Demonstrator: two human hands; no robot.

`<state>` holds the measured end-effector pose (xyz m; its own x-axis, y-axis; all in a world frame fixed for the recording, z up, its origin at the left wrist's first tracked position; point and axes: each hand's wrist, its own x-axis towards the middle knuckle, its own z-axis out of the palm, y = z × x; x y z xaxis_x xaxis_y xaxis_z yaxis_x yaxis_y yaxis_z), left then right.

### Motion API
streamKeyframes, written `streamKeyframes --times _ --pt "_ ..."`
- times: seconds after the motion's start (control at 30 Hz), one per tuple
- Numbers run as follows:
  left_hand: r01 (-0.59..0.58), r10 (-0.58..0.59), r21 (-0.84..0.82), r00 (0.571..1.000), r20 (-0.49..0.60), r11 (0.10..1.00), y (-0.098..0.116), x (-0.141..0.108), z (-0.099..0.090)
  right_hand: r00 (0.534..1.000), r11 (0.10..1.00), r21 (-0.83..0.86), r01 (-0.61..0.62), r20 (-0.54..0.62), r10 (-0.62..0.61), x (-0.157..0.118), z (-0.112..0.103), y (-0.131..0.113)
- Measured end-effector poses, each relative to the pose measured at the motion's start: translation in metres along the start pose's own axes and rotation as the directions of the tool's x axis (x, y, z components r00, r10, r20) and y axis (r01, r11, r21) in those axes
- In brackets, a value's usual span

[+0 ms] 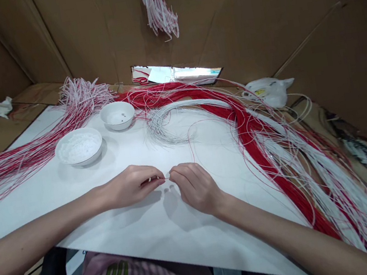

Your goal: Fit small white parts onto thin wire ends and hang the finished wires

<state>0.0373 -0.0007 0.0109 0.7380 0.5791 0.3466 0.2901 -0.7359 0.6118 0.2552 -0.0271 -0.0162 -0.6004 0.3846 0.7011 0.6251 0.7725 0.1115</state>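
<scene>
Over the near middle of the white tabletop (pixel 121 226), my left hand (pixel 137 184) and my right hand (pixel 196 187) face each other with a narrow gap between. Both pinch a thin red strand (pixel 191 145); a short stretch of it bridges the fingertips, and a loose length curves up behind my right hand. Whether it is thread or wire I cannot tell. Left of the hands stands a white bowl (pixel 81 162) of white bits, too small to name. Behind it, a smaller white bowl (pixel 119 125) holds a few dark specks.
Red strands (pixel 257 144) and white strands (pixel 289 171) sweep along the right side. A red-and-white bundle (pixel 41 143) lies at left, another hanging bundle (pixel 159 9) is above. Cardboard walls (pixel 248 20) enclose the table; a plastic bag (pixel 268 91) sits back right.
</scene>
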Motion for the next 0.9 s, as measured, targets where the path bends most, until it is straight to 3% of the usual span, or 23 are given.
streamKeyframes --times 0.27,0.5,0.67,0.9 --pt "0.125 -0.120 -0.064 0.989 0.082 0.990 0.000 -0.001 -0.002 0.999 0.998 0.059 -0.035 0.006 0.034 -0.001 0.000 0.000" --pt "0.403 -0.365 -0.235 0.912 0.189 0.885 -0.009 -0.003 -0.012 0.987 0.981 0.121 -0.152 -0.040 0.158 -0.005 0.006 0.005" --pt "0.392 -0.372 -0.180 0.918 0.136 0.902 -0.005 -0.002 -0.019 0.969 0.961 0.136 -0.239 -0.031 0.245 -0.006 0.009 0.007" --pt "0.481 -0.428 -0.247 0.872 0.239 0.841 -0.008 0.000 -0.026 0.962 0.949 0.164 -0.269 0.002 0.272 -0.006 0.008 0.008"
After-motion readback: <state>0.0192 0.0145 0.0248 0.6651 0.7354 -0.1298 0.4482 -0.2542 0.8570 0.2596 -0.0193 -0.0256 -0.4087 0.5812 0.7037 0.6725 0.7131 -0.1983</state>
